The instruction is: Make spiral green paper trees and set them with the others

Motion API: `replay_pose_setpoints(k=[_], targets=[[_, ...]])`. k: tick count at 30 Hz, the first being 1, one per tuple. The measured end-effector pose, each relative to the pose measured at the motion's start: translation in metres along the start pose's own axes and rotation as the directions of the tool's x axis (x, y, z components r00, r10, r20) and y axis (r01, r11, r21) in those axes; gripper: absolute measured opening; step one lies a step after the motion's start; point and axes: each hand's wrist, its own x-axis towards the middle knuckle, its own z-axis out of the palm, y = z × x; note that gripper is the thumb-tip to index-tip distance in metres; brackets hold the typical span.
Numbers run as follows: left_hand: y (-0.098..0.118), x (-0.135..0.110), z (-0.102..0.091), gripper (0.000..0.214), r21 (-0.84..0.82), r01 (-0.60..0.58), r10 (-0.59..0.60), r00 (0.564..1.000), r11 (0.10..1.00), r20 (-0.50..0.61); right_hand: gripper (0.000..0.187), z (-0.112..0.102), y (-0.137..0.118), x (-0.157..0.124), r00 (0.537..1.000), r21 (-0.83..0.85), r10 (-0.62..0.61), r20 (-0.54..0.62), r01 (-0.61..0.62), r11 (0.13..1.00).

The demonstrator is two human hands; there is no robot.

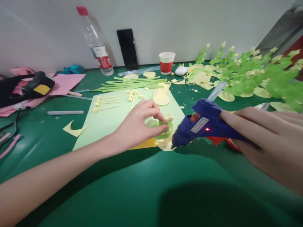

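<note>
My left hand (139, 123) pinches a small paper flower (169, 119) with a pale yellow head and a green paper strip around its stem. The flower stands upright over a round cream paper base (163, 145). Wrapped around the handle of a blue hot glue gun (201, 126) is my right hand (267, 135). The gun's nozzle points down at the base's right edge, and I cannot tell if it touches. A clear glue stick (217, 90) juts from its back, and a red light glows on its side. Under the left hand lies a pale green sheet (94, 126).
Flower stems (110, 102) and green paper strips (132, 83) lie beyond the left hand. Behind stand a bottle (100, 50), a phone (127, 49) and a paper cup (167, 63). Several finished paper flowers (255, 69) crowd the right. Pink paper (67, 83) lies left.
</note>
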Motion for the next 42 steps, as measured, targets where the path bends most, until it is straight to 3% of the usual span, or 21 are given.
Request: replay_pose_setpoints(k=[3, 6, 8, 10, 12, 13, 18, 23, 32, 39, 42], targets=[[0.002, 0.000, 0.000, 0.016, -0.023, 0.037, -0.036, 0.999, 0.999, 0.010, 0.031, 0.007, 0.013, 0.003, 0.992, -0.038, -0.002, -0.129, -0.003, 0.999], [0.005, 0.001, -0.004, 0.017, -0.029, 0.095, -0.094, 0.995, 0.995, 0.043, 0.043, 0.010, 0.034, 0.014, 0.971, 0.112, 0.240, -0.012, -0.237, 0.965], [0.009, 0.000, -0.008, 0.018, -0.035, 0.123, -0.121, 0.991, 0.992, 0.055, 0.048, 0.011, 0.047, 0.021, 0.879, 0.156, 0.443, 0.178, -0.469, 0.869], [0.012, -0.001, -0.013, 0.018, -0.041, 0.110, -0.109, 0.993, 0.993, 0.038, 0.036, 0.014, 0.057, 0.027, 0.736, 0.071, 0.596, 0.320, -0.646, 0.760], [0.015, -0.004, -0.016, 0.016, -0.035, 0.052, -0.052, 0.999, 0.998, -0.003, 0.026, 0.019, 0.063, 0.029, 0.648, 0.001, 0.654, 0.390, -0.710, 0.704], [0.016, -0.005, -0.016, 0.015, -0.025, 0.016, -0.017, 1.000, 1.000, -0.024, 0.024, 0.022, 0.064, 0.029, 0.636, -0.010, 0.654, 0.410, -0.714, 0.700], [0.018, -0.009, -0.007, 0.012, 0.044, -0.072, 0.073, 0.997, 0.996, -0.011, 0.022, 0.032, 0.059, 0.024, 0.657, -0.015, 0.598, 0.459, -0.667, 0.745], [0.018, -0.007, -0.001, 0.012, 0.098, -0.062, 0.060, 0.998, 0.993, 0.022, 0.031, 0.030, 0.054, 0.024, 0.660, -0.006, 0.580, 0.478, -0.658, 0.753], [0.016, -0.009, 0.000, 0.011, 0.107, -0.088, 0.084, 0.996, 0.990, 0.041, 0.029, 0.031, 0.056, 0.024, 0.641, -0.008, 0.595, 0.485, -0.677, 0.736], [0.015, -0.010, 0.000, 0.012, 0.092, -0.102, 0.100, 0.994, 0.990, 0.033, 0.026, 0.032, 0.053, 0.025, 0.662, -0.016, 0.604, 0.444, -0.668, 0.744], [0.014, -0.010, -0.001, 0.013, 0.082, -0.099, 0.098, 0.995, 0.992, 0.026, 0.027, 0.032, 0.052, 0.025, 0.651, -0.004, 0.593, 0.474, -0.672, 0.740]])
